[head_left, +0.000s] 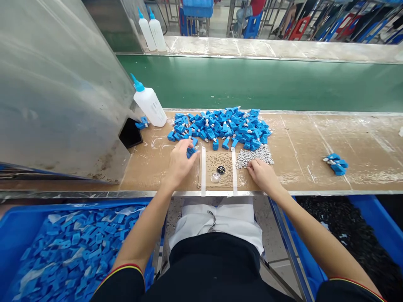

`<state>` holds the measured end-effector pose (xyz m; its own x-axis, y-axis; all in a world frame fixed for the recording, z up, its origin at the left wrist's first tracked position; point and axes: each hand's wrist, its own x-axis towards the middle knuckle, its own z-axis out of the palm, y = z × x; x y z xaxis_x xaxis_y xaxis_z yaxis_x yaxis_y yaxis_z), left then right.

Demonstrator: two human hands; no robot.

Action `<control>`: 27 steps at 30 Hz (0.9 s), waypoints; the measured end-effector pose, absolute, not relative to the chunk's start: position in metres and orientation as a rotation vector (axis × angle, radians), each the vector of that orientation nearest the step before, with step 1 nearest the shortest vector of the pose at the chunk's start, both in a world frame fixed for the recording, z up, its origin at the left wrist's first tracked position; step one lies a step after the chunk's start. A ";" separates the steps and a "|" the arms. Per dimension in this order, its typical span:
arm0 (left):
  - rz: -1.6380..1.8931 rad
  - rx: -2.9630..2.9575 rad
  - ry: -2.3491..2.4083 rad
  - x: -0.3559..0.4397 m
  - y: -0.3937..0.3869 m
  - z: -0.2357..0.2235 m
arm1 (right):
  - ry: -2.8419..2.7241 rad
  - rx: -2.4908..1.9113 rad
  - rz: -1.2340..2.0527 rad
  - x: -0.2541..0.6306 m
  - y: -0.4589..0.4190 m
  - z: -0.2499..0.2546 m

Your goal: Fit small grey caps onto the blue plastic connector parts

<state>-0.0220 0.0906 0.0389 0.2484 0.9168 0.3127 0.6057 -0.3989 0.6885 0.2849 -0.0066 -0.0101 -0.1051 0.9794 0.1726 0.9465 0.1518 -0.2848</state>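
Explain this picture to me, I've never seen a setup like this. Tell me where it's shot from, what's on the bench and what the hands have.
This view comes from a camera worn on a person's head, looking down at their own two bare hands. The left hand pinches a small blue plastic part beside a heap of similar blue parts. The right hand rests at a pile of small grey pieces. A white squeeze bottle with a blue nozzle stands on the brown work surface. Behind it lies a green conveyor belt. Below the bench, a blue crate holds more blue parts.
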 end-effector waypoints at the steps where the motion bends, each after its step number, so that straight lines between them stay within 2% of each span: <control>1: 1.033 1.940 1.342 -0.023 0.081 0.036 | -2.164 -1.842 0.191 0.287 -0.008 -0.009; 6: 1.156 1.326 1.140 -0.018 0.040 0.013 | -2.291 -1.640 0.501 0.299 -0.019 0.008; 9: 1.241 1.141 1.080 -0.012 0.023 -0.002 | -2.176 -1.657 0.566 0.302 -0.029 0.016; 14: 1.325 1.000 1.008 -0.012 0.014 -0.019 | -1.950 -1.917 0.542 0.293 -0.037 0.017; 18: 1.259 0.978 0.950 -0.018 0.018 -0.024 | -2.018 -2.011 0.535 0.285 -0.029 0.019; 24: 1.205 0.984 0.899 -0.021 0.019 -0.022 | -2.255 -1.864 0.559 0.279 -0.020 0.018; 27: 1.194 1.012 0.909 -0.020 0.018 -0.018 | -2.289 -1.718 0.389 0.266 -0.022 0.008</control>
